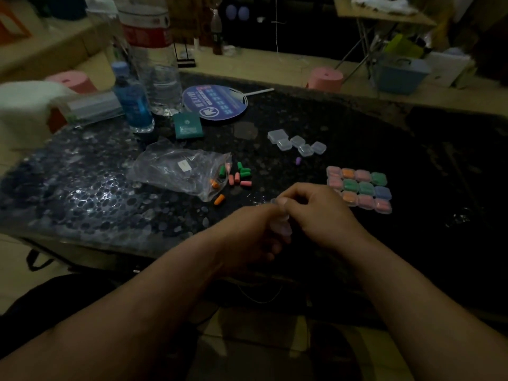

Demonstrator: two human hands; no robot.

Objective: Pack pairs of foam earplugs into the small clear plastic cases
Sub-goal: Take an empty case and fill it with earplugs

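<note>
My left hand [254, 235] and my right hand [316, 210] meet over the near edge of the dark table, both closed on one small clear case [280, 224] with something pale purple inside. Loose green, pink and orange earplugs [237, 176] lie beside a clear plastic bag [178, 171]. One purple earplug [298, 160] lies alone further back. Several empty clear cases [298, 144] sit behind it. To the right, a grid of filled cases [360, 188] holds pink, orange, green and blue plugs.
Water bottles [154, 64] and a blue bottle [132, 97] stand at the back left, with a round blue hand fan [214, 101] and a teal packet [188, 125] nearby. A white box [24, 111] sits at the far left. Pink stools [325, 78] stand behind the table.
</note>
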